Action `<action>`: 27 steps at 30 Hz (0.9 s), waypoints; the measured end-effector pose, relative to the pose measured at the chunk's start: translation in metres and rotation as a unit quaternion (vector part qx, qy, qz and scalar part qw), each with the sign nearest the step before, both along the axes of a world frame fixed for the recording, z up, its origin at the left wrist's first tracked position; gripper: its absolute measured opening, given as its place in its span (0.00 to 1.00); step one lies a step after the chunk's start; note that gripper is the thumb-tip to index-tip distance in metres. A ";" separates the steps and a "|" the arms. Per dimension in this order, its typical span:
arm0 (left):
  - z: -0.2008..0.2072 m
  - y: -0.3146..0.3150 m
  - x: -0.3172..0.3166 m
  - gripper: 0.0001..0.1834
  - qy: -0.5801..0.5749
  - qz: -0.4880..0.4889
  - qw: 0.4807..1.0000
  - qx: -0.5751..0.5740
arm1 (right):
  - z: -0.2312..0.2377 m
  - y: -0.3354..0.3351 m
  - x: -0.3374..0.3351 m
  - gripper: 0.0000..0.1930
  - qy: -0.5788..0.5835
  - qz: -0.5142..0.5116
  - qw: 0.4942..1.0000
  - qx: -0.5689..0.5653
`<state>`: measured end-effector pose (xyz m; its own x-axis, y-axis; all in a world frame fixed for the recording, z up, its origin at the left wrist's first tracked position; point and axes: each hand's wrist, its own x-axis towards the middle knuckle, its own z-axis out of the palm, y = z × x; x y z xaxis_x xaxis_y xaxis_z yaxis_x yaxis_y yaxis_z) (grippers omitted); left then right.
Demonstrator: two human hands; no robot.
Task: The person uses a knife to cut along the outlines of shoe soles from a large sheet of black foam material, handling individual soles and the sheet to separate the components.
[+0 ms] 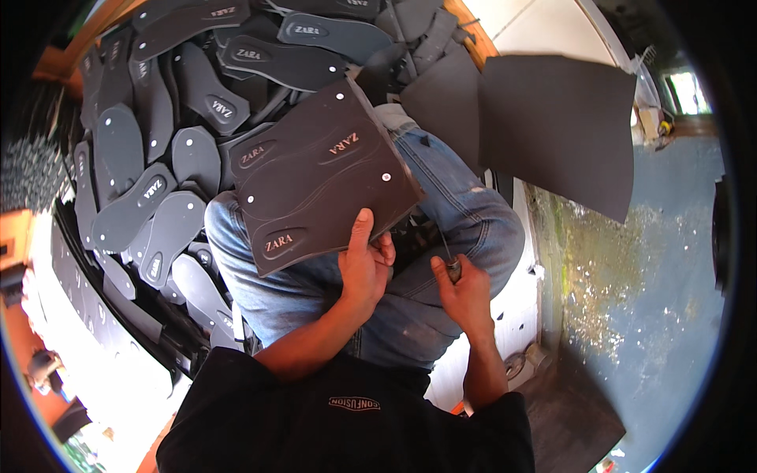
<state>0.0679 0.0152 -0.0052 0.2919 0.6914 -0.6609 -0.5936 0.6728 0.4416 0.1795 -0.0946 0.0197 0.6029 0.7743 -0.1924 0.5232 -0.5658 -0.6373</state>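
My left hand [365, 264] grips the near edge of a dark foam sheet [303, 189], thumb on top and fingers curled beneath. Shoe-sole outlines are pressed into the sheet, with raised ovals, pale lettering and small white dots. It lies tilted over my lap. In my closed right hand [465, 293] is a hand tool [453, 266] with a short handle and a thin metal shaft or blade pointing up. Its tip is close to the sheet's near right corner, apart from it as far as I can see. Whether it is a knife or an awl, I cannot tell.
Many cut-out dark soles [201, 87] are heaped ahead and to the left. Plain dark foam sheets [556, 130] stand at the right, partly over a worn blue-grey floor [654, 292]. Another dark sheet [572, 418] lies near my right elbow. My jeans-covered legs [465, 189] are folded under the work.
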 end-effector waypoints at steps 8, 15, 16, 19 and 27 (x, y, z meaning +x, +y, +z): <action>-0.005 -0.004 -0.013 0.11 -0.055 -0.032 0.997 0.053 | -0.010 -0.004 -0.008 0.17 -0.008 -0.011 1.000 -0.022; -0.010 -0.006 -0.020 0.11 -0.069 -0.043 0.995 0.065 | -0.017 -0.012 -0.021 0.17 -0.034 -0.017 0.999 -0.021; -0.010 -0.006 -0.022 0.11 -0.064 -0.042 0.995 0.060 | -0.017 -0.011 -0.022 0.18 -0.029 -0.016 0.999 -0.017; -0.013 -0.004 -0.027 0.12 -0.056 -0.053 0.995 0.069 | -0.019 -0.008 -0.027 0.18 -0.010 -0.022 1.000 -0.017; -0.020 -0.004 -0.041 0.11 -0.067 -0.058 0.991 0.104 | -0.022 0.015 -0.038 0.12 0.010 -0.025 0.999 -0.047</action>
<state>0.0264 0.0108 -0.0247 0.4534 0.7647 -0.4579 -0.5795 0.6432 0.5005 0.1417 -0.0800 -0.0026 0.6362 0.7207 -0.2754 0.4805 -0.6494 -0.5894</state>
